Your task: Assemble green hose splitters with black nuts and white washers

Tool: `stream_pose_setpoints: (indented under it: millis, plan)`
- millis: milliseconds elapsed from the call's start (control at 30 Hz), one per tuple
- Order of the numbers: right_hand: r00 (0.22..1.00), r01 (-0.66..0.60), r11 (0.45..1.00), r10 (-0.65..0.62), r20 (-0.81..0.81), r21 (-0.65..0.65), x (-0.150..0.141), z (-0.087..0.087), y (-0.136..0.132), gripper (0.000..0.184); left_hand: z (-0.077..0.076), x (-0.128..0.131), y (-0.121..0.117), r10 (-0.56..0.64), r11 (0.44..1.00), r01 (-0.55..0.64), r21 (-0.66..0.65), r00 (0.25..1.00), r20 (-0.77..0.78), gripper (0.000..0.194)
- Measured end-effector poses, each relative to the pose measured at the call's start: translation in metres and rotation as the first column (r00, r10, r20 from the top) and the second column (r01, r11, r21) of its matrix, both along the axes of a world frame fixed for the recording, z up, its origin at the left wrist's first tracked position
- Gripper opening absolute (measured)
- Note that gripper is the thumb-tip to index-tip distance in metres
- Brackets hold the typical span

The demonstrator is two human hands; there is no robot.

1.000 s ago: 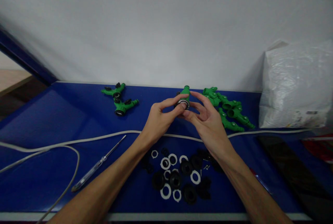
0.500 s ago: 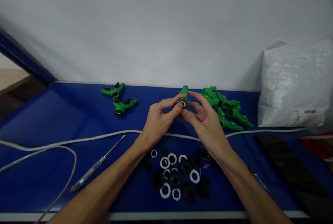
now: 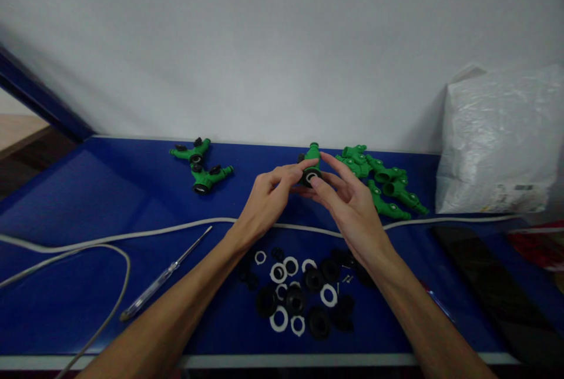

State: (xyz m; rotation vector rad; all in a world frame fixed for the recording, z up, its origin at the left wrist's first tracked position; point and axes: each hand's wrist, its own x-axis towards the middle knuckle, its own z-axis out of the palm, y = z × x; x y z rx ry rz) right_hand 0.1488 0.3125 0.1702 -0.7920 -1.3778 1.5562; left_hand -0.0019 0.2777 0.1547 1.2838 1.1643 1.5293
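Observation:
My left hand [image 3: 268,200] and my right hand [image 3: 348,205] meet above the blue table [image 3: 88,191], both pinching one green Y-shaped hose connector [image 3: 312,156]. Its black ring end with a white insert [image 3: 311,177] faces me, between the fingertips of both hands. The left thumb and forefinger press on the ring from the left. On the other side the right fingers curl round the green body. Below my wrists lies a scatter of black nuts and white rings [image 3: 304,297].
Two assembled green connectors [image 3: 200,167] lie at the back left, a heap of green connector bodies [image 3: 383,185] at the back right. A white cable [image 3: 132,238] crosses the table, a screwdriver [image 3: 165,276] lies left, a white plastic bag [image 3: 497,144] stands right.
My hands and the connector stayed almost in place. The fingers shifted slightly round the black ring, whose white insert now shows more plainly.

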Motion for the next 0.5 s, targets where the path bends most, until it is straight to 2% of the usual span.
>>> stream_pose_setpoints:
  millis: [500]
  plan:
    - [0.994,0.062,0.997,-0.066,0.082,0.055,0.0014,-0.0023,0.0046,0.065,-0.0016,0.0010,-0.0014,-0.037,0.999,0.038,0.021,0.999,-0.034,0.036]
